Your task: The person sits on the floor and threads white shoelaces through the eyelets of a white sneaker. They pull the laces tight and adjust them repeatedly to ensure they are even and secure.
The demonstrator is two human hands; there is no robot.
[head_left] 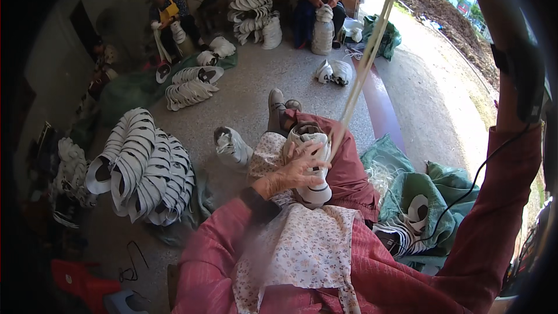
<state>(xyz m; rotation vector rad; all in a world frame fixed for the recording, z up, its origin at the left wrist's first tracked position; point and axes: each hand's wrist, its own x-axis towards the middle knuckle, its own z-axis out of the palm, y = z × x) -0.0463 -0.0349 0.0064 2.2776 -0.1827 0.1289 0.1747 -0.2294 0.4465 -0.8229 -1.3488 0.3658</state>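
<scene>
Nearest, at two o'clock, is our right hand (pixel 493 0), whose grip we cannot tell; our left hand (pixel 295 171) lies spread over a white shoe upper (pixel 321 172).

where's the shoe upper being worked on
In the head view, the white shoe upper sits just right of centre, on the person's lap, under the left hand.

A pale, plain wall (pixel 125 0) rises behind the grey speckled floor (pixel 250 102). A smooth purplish strip (pixel 382 99) borders sunlit pale ground (pixel 433 102) (the daylight enters there), with a brown earth mound (pixel 453 32) beyond; a red plastic seat (pixel 81 285) stands lower left.
</scene>
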